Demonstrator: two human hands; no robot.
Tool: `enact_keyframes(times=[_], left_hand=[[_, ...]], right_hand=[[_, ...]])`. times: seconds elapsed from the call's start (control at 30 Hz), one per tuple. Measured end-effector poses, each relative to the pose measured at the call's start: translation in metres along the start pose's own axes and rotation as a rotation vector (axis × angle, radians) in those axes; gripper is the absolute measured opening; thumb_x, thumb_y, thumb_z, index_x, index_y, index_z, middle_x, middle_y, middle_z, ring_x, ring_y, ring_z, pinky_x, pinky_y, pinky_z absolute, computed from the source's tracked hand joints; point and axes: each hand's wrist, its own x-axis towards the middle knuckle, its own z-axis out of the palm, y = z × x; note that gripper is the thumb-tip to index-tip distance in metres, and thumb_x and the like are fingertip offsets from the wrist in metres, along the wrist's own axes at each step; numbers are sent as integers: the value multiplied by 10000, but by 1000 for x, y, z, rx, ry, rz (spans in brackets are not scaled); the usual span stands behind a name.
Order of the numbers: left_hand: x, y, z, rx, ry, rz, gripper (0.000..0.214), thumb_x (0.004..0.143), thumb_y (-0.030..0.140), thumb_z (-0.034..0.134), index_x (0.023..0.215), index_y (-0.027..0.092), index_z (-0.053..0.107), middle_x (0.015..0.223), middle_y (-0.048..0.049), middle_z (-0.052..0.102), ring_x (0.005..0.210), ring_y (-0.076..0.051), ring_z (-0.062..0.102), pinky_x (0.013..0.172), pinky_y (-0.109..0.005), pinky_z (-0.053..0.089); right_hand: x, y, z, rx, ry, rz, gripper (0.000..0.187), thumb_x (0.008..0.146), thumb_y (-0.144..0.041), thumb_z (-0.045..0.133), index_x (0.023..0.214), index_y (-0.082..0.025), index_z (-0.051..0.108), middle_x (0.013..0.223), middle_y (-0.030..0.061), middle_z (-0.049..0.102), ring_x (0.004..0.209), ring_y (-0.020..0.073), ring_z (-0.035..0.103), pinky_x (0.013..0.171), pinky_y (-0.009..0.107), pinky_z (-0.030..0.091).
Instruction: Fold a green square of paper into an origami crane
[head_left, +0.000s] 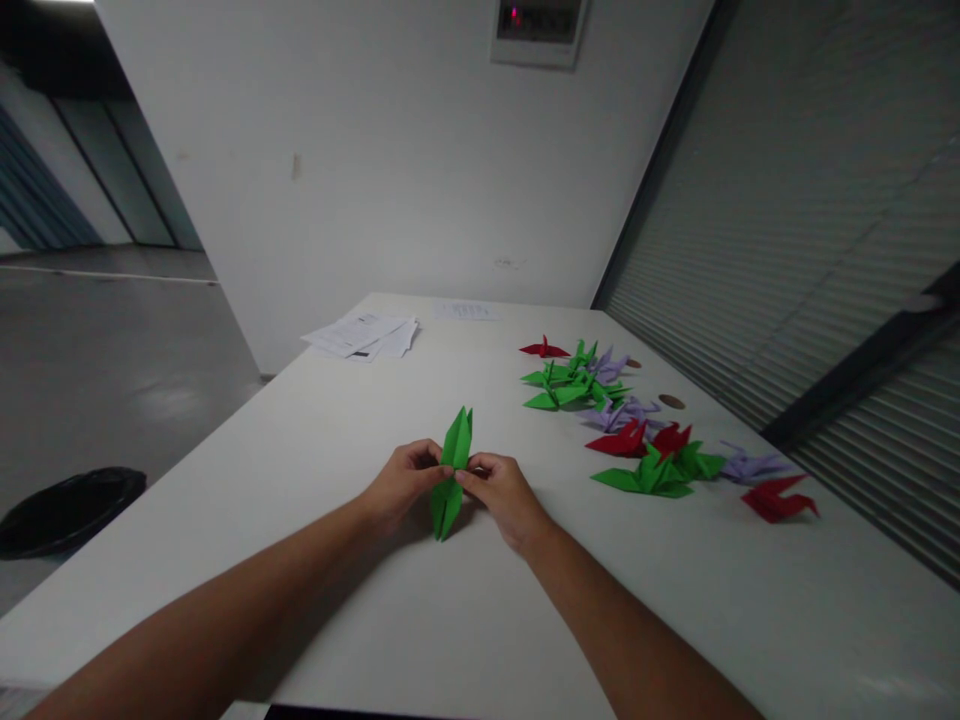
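Observation:
A folded piece of green origami paper [458, 440], long and pointed at both ends, is held over the white table [337, 600]. My left hand [405, 482] pinches its left side near the middle, thumb in front. From the other side my right hand [504, 492] grips it at the same height, thumb and fingers closed on the paper. Slits show at its upper and lower tips. The fingers behind the paper are partly hidden.
Several folded paper cranes lie along the table's right side: green ones [559, 395], red ones [780, 498] and purple ones [750, 464]. Printed sheets [364, 335] rest at the far left. A black-lined bin [71, 510] stands on the floor at left. Blinds [810, 220] border the right edge.

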Motion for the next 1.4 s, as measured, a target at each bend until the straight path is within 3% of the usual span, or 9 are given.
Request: enact_keyframes(times=[0.4,0.87,0.97,1.13,1.27,1.4], left_hand=[[-1,0,0,-19,14,9,283,660,313,942,752,150,729,739,-23,707,703,-150,626,713,-296,462],[1,0,-5,333,65,177,156,745,297,847,824,170,804,858,-60,738,824,-208,658,770,-325,504],[-2,1,-3,277,46,176,175,758,314,856,833,166,798,881,-62,731,850,-207,653,792,-322,510],[-6,6,3,-8,-17,51,248,882,398,752,919,155,783,958,-89,744,945,-239,686,869,-370,552],[-4,4,5,-103,58,18,222,767,316,872,878,178,740,879,-38,727,826,-190,679,781,-338,568],[-1,1,2,-93,-21,-3,287,714,315,926,817,146,719,848,-54,727,771,-169,679,753,-309,550]], right_hand=[[0,-2,0,-34,8,-48,234,712,-363,848,729,-162,730,706,-1,672,689,155,579,691,299,428],[0,-2,0,-6,-3,-62,263,706,-392,872,746,-170,736,729,6,689,718,165,598,723,307,452],[-1,-2,0,20,3,-54,260,700,-389,875,743,-171,741,720,2,686,702,158,589,711,300,449],[0,-4,-2,81,4,-21,262,700,-386,878,729,-168,736,694,-7,671,669,141,569,682,284,427],[1,-2,-4,156,-19,25,304,679,-412,903,747,-166,738,703,-4,677,660,142,584,678,287,445],[1,0,-1,205,-64,56,319,652,-411,924,783,-164,771,755,20,718,713,164,630,741,316,488]])
